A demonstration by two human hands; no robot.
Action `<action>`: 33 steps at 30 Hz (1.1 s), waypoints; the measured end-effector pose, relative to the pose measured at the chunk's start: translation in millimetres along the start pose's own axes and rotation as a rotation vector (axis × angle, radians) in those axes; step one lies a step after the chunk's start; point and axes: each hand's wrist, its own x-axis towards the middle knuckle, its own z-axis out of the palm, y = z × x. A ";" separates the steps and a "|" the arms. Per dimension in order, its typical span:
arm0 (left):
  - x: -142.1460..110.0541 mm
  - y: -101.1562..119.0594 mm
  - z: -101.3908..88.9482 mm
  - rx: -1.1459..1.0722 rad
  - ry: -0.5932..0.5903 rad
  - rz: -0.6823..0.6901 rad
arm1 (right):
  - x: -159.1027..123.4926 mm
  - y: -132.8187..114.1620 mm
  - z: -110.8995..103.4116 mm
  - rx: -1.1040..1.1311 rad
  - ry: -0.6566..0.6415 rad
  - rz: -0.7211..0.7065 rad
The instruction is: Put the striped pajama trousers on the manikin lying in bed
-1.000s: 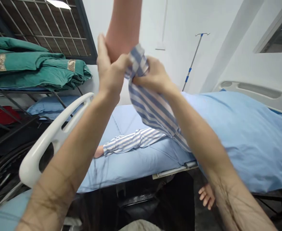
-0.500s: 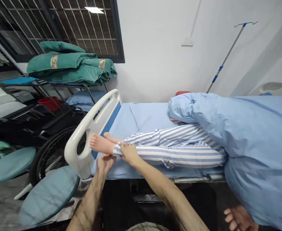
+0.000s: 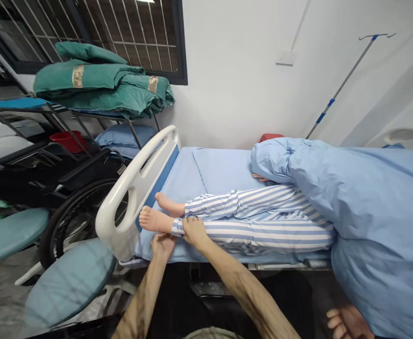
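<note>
A patient manikin lies on a hospital bed (image 3: 224, 169), dressed in blue-and-white striped trousers (image 3: 259, 235). A light blue sheet (image 3: 369, 197) hides its upper body. My right hand (image 3: 194, 232) rests with its fingers on the trouser cuff (image 3: 177, 227) of the nearer leg, just above the bare foot (image 3: 153, 220). Just below that cuff, my left hand (image 3: 163, 246) sits at the bed's near edge, and its grip is hidden. The other bare foot (image 3: 169, 205) lies a little farther back. Low at the right, the manikin's hand (image 3: 345, 322) hangs below the mattress.
A white footboard (image 3: 129, 202) stands just left of the feet. Beyond it are a black wheelchair (image 3: 79, 221), round teal stool seats (image 3: 68, 282), and a rack with folded green blankets (image 3: 100, 89) and a red basin (image 3: 67, 141). An IV pole (image 3: 340, 84) stands behind the bed.
One second ago my hands held the striped trousers up high over the bed. Now both legs are in the trousers and my hands are low at the cuff, which has shifted slightly.
</note>
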 end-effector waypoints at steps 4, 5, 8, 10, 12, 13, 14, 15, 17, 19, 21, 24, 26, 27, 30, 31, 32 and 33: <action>-10.4 58.0 31.7 -0.289 -0.177 -0.006 | 10.0 13.1 -56.6 -0.024 0.086 -0.014; -15.6 76.2 43.8 -0.328 -0.213 0.007 | 10.9 18.5 -76.2 -0.027 0.108 -0.018; -36.8 129.3 90.3 -0.351 -0.368 0.109 | 6.6 40.3 -141.1 -0.005 0.212 -0.011; -54.6 159.0 126.9 -0.335 -0.508 0.190 | -2.3 58.3 -184.9 0.024 0.289 0.013; -73.8 182.9 164.0 -0.364 -0.667 0.249 | -15.4 77.2 -225.7 0.047 0.367 0.038; -83.5 192.7 181.8 -0.376 -0.748 0.270 | -23.1 86.5 -244.4 0.061 0.405 0.041; -93.2 201.3 198.7 -0.381 -0.808 0.293 | -31.2 95.8 -261.8 0.079 0.443 0.034; -102.7 208.8 214.5 -0.378 -0.846 0.315 | -39.4 104.7 -277.7 0.099 0.480 0.017; -121.4 221.1 242.7 -0.357 -0.870 0.365 | -55.1 121.6 -304.8 0.140 0.553 -0.026; -138.9 230.1 265.8 -0.324 -0.863 0.409 | -68.0 136.5 -324.9 0.176 0.622 -0.063; -153.8 236.0 283.4 -0.288 -0.846 0.444 | -76.3 147.8 -337.7 0.204 0.676 -0.088; -167.6 239.0 297.5 -0.267 -0.811 0.470 | -79.4 153.8 -343.4 0.225 0.700 -0.090; -169.2 237.4 296.6 -0.285 -0.769 0.463 | -76.0 148.3 -338.7 0.222 0.667 -0.064; -167.5 235.5 292.6 -0.304 -0.742 0.452 | -73.0 142.8 -333.8 0.216 0.638 -0.048; -152.6 224.9 265.0 -0.396 -0.650 0.393 | -60.3 117.7 -307.6 0.190 0.523 -0.002; -144.5 219.1 250.7 -0.431 -0.619 0.364 | -55.2 107.6 -294.7 0.178 0.484 0.005; -135.1 211.7 234.1 -0.462 -0.582 0.329 | -49.8 97.2 -279.5 0.166 0.448 0.006; -124.5 202.8 215.7 -0.486 -0.529 0.293 | -44.1 86.8 -261.9 0.152 0.416 -0.002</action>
